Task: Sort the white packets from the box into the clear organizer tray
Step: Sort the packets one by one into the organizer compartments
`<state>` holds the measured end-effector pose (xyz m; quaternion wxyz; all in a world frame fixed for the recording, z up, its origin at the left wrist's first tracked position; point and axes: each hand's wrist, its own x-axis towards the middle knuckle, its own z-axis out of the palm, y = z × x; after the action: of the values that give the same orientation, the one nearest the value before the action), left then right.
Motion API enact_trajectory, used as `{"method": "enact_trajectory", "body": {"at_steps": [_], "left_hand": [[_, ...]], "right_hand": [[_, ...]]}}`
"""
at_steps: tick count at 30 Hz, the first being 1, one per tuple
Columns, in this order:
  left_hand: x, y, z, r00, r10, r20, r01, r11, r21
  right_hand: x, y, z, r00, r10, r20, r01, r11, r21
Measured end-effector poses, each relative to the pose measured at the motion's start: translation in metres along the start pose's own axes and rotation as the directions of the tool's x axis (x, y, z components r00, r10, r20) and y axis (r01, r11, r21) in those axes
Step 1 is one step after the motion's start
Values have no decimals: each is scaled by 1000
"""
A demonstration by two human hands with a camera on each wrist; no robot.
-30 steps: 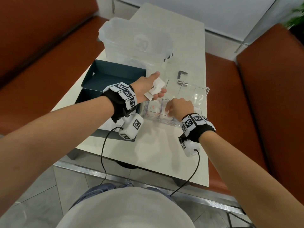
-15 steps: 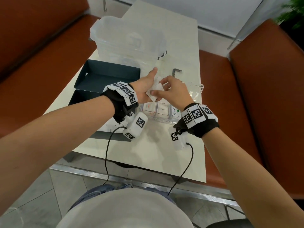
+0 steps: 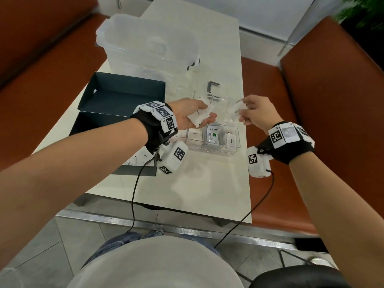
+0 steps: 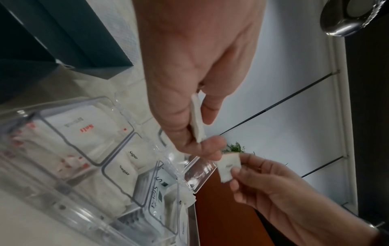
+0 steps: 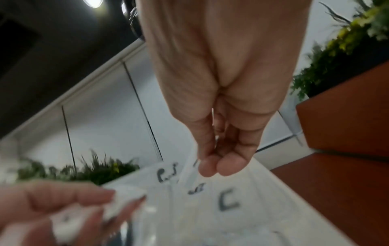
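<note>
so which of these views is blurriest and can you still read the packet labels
Right wrist view is blurriest: the packet in the right hand shows smeared print. Left wrist view is sharper, Salt and Sugar legible in the organizer tray. Head view reads Stevia, edges slightly soft.

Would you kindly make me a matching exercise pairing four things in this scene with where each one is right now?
Things:
1. Stevia packet
2. dark box
3. metal bracket
4. packet in the right hand

Places:
A. on the table beyond the tray
B. in a tray compartment
C. held above the tray
D. left of the tray, open

Pairs: 1-B, 2-D, 3-A, 4-C
</note>
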<state>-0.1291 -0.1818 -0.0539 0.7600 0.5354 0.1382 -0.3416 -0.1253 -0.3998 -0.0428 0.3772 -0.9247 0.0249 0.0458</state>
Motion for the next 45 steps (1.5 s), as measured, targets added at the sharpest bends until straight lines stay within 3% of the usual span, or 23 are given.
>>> {"method": "enact_trajectory", "body": {"at_steps": [4, 8, 25, 32, 36, 39, 42, 45], "left_hand": [[4, -5, -2, 1000, 11, 0, -11, 1000, 9], [7, -6, -4, 1000, 27, -9, -27, 1000, -2], [5, -6, -9, 1000, 24, 6, -24, 1000, -15], [3, -6, -10, 999, 4, 49, 2, 993, -118], [0, -5, -8, 996, -37, 75, 50, 981, -188], [-4, -2, -6, 996, -28, 89, 48, 972, -230], [-5, -1, -3, 998, -20, 66, 36, 968, -250], [-4, -3, -1, 998, -6, 55, 21, 958, -287]], "right_hand": [[-5, 27, 0, 996, 54, 73, -31, 959, -282], [-7, 40, 14, 989, 87, 117, -35, 920, -390], [-11, 49, 47, 1000, -26, -15, 15, 866, -501], [-22, 35, 52, 995, 20, 94, 47, 752, -658], [-23, 29, 48, 993, 52, 106, 32, 747, -664], [-22, 19, 41, 999, -13, 35, 32, 788, -615], [-24, -4, 40, 979, -165, -117, 114, 930, -350], [-32, -34, 53, 957, -226, -183, 208, 971, -116]]}}
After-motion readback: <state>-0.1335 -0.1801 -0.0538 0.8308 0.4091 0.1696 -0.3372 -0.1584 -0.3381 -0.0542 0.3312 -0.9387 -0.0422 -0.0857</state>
